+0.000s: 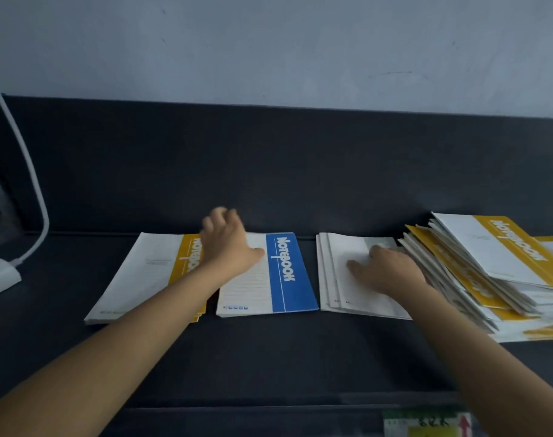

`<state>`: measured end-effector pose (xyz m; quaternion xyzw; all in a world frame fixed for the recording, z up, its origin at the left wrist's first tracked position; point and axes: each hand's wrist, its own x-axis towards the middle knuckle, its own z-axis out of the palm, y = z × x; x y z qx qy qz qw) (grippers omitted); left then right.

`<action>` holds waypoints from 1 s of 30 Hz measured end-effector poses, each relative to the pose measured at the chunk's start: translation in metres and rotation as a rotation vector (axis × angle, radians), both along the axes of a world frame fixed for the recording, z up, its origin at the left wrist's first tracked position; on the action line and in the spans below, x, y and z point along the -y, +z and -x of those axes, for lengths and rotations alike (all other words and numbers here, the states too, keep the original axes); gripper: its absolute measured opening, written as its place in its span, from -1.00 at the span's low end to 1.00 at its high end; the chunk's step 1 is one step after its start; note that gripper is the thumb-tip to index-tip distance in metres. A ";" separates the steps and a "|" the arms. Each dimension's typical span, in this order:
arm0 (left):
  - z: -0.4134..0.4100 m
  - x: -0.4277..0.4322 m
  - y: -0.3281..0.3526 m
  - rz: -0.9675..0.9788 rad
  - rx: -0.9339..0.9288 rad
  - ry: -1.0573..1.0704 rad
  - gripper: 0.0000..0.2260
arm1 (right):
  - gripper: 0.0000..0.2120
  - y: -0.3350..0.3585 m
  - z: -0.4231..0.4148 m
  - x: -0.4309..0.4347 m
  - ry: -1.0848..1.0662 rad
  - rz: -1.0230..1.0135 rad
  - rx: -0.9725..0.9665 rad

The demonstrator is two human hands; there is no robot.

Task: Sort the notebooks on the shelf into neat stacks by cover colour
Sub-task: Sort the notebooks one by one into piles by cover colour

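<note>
Left hand (228, 239): fingers curled, over the blue notebook's (281, 275) far left corner
Right hand (385, 269): flat on the pale stack (341, 279)
Yellow stack (146, 272): far left
Untidy pile (496, 266): far right, slumped

You have a single head-worn wide-angle view, looking forward and down from above and just in front of the dark shelf (269, 357), close enough that both forearms run in from the bottom corners. It faces squarely onto the dark back panel (269, 159) with the grey wall (269, 48) above, lines bowing slightly toward the frame's edges. The shelf's front lip, bearing a price label (426, 424), lies along your lower edge.
</note>
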<state>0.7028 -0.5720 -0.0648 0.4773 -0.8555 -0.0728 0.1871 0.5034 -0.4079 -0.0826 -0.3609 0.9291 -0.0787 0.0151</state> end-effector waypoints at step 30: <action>0.095 -0.096 0.012 -0.616 -1.148 -0.582 -0.60 | -0.72 0.019 -0.003 -0.027 0.215 1.517 0.463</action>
